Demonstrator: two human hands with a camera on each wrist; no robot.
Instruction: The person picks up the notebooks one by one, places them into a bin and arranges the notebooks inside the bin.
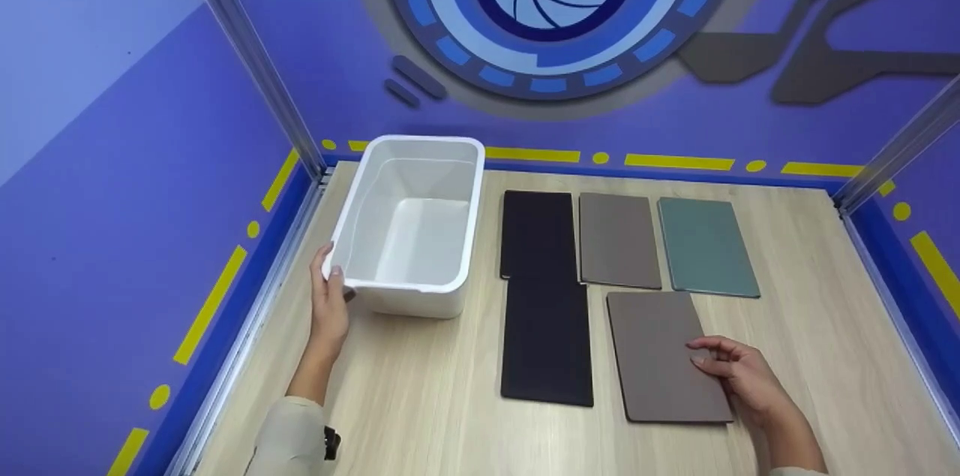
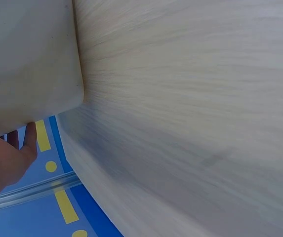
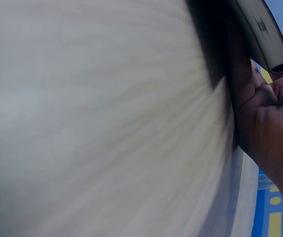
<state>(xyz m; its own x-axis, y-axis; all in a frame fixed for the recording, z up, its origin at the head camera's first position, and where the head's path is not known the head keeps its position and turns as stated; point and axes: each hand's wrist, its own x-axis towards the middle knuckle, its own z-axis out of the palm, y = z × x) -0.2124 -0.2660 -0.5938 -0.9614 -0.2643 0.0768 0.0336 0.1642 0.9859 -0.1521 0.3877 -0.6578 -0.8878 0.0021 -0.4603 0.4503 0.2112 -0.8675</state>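
My left hand (image 1: 330, 311) grips the near-left corner of a white plastic bin (image 1: 471, 236), which has nothing inside it. In the left wrist view the fingers (image 2: 30, 138) meet the bin's outer wall (image 2: 27, 64). On the right, my right hand (image 1: 754, 382) pinches the right edge of a taupe notebook (image 1: 660, 356), nearest me in the head view. The right wrist view shows this notebook's page edge (image 3: 262, 32) between parts of the hand, apart from the table there; some fingers are hidden.
Left of the taupe notebook lies a black notebook (image 1: 547, 344), touching or overlapping another black notebook (image 1: 538, 232) behind it. A second taupe notebook (image 1: 619, 239) and a green notebook (image 1: 709, 245) complete the back row. Blue panels (image 1: 600, 123) surround the wooden table (image 1: 420, 401).
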